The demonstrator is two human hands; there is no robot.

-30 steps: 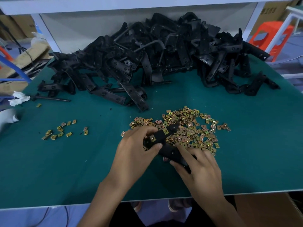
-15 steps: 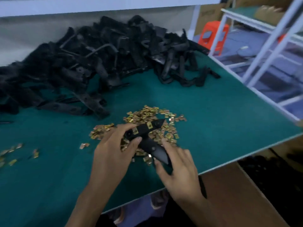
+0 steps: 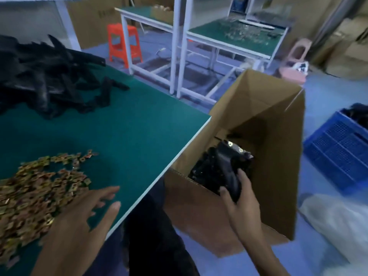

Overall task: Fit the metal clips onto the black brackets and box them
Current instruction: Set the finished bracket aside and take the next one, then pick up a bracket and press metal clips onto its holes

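Green-topped workbench is flanking the tall brown cardboard box, over which the right hand is gripping a clip-fitted black bracket, needing only release; the left hand is hovering spread-fingered, empty.

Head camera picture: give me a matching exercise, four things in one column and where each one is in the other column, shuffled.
Things
1. held bracket
2. metal clips
3. orange stool
4. blue crate

Places
A. on the floor, right of the cardboard box
B. heaped on the green table by the left hand
C. gripped by the right hand over the box
D. on the floor beyond the table

Pairs: 1-C, 2-B, 3-D, 4-A
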